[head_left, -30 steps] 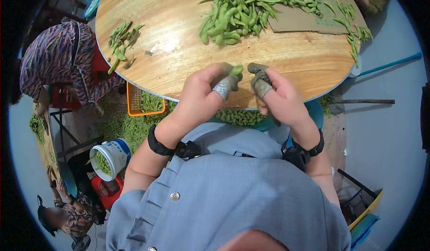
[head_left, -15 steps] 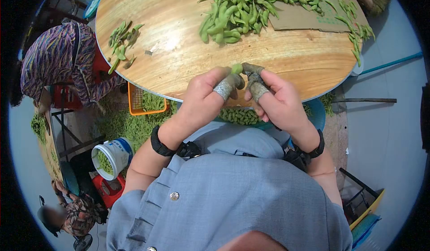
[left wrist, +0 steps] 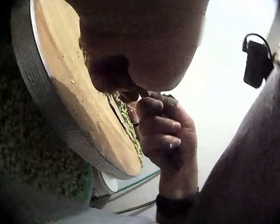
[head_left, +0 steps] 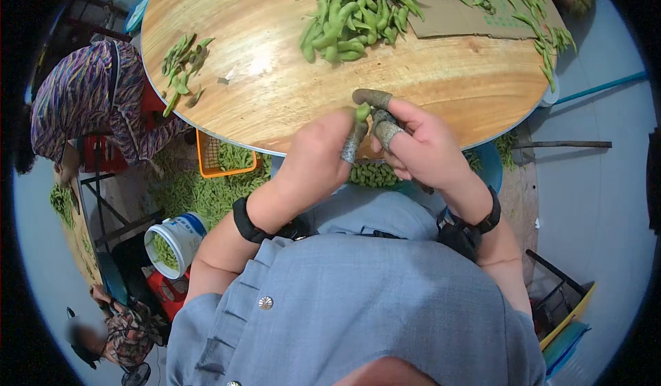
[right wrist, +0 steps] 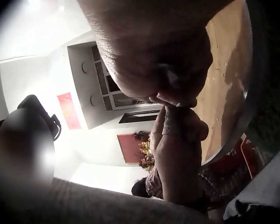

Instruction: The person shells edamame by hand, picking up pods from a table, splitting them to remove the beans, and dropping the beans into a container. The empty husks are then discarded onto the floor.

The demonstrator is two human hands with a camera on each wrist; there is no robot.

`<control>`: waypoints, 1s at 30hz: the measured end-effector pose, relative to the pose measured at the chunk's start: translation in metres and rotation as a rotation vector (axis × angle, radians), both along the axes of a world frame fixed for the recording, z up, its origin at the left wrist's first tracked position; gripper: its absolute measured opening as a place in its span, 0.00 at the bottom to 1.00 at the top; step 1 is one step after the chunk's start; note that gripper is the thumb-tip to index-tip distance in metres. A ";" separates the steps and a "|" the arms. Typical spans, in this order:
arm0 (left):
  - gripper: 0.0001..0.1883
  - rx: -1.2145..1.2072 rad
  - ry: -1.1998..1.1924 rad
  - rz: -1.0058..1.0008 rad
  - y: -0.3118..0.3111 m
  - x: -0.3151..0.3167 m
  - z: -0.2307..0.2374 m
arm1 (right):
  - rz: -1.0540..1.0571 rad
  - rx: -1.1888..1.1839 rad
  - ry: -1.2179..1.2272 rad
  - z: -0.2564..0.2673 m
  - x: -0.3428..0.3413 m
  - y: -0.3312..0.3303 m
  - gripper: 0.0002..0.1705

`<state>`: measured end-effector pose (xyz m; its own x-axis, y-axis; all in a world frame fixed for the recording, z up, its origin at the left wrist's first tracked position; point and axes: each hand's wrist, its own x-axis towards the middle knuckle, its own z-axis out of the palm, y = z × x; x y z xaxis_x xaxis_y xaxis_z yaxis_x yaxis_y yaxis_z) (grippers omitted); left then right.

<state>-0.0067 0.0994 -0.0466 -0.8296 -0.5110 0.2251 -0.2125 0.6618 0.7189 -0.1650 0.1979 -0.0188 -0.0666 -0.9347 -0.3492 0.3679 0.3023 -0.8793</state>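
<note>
In the head view my left hand [head_left: 318, 148] pinches a green soybean pod [head_left: 363, 113] over the near edge of the round wooden table [head_left: 234, 121]. My right hand [head_left: 428, 143] meets it from the other side, the index finger crooked over the pod's tip and the thumb close beside it. Grey, dirt-stained wraps cover the working fingers of both hands. Each wrist view shows the fingertips of the two hands meeting, with the pod itself hidden there. A heap of soybean pods [head_left: 344, 28] lies farther back on the table.
A cardboard sheet [head_left: 468, 24] carries more pods at the back right, and a small pod pile [head_left: 182, 69] lies at the left. Below the table edge are a pod-filled teal basin [head_left: 490, 169], an orange basket [head_left: 210, 159] and a white bucket [head_left: 182, 238]. Other people work at the left.
My right hand has come left to the pod, its index finger now reaching over the tip. My left hand has turned so more of its back shows, still holding the pod.
</note>
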 end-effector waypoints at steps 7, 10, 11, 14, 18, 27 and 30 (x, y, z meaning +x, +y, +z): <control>0.06 0.748 0.058 -0.109 -0.008 0.014 0.013 | 0.075 0.087 -0.263 0.005 -0.006 0.000 0.21; 0.10 1.276 0.117 -0.187 -0.010 0.022 0.012 | 0.125 0.097 -0.323 0.016 -0.005 -0.001 0.19; 0.12 1.509 0.195 -0.248 -0.011 0.022 0.012 | 0.127 0.103 -0.335 0.018 -0.003 -0.001 0.19; 0.15 1.799 0.298 -0.373 -0.012 0.020 0.005 | 0.079 0.062 -0.213 0.017 0.004 0.000 0.20; 0.17 1.475 0.248 -0.104 -0.003 0.007 0.002 | -0.024 -0.029 -0.007 0.007 0.008 -0.001 0.21; 0.13 0.356 0.102 0.099 -0.011 0.004 0.005 | -0.015 0.092 0.081 0.010 0.010 -0.005 0.24; 0.16 -0.394 0.112 0.043 -0.010 0.001 0.002 | -0.066 0.064 0.086 0.011 0.012 -0.004 0.13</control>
